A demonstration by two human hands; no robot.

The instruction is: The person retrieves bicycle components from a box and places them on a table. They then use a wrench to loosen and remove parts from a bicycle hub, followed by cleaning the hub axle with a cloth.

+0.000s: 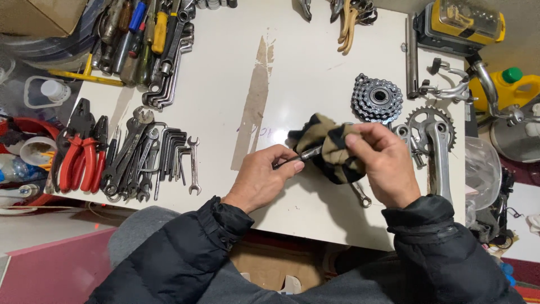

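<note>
My left hand [264, 177] pinches a thin dark metal tool [297, 158] by its near end, just above the white table [225, 90]. My right hand [382, 163] grips a tan and black striped cloth [329, 143] wrapped around the tool's far end. The part of the tool inside the cloth is hidden. A small spanner [361, 197] lies on the table below my right hand.
A bicycle sprocket cluster [377, 98] and a crank with chainring [436, 141] lie at the right. Spanners and hex keys [163, 157] and red-handled pliers [79, 160] line the left side. Screwdrivers [140, 34] lie at the back left. A yellow tool case [464, 22] stands at the back right.
</note>
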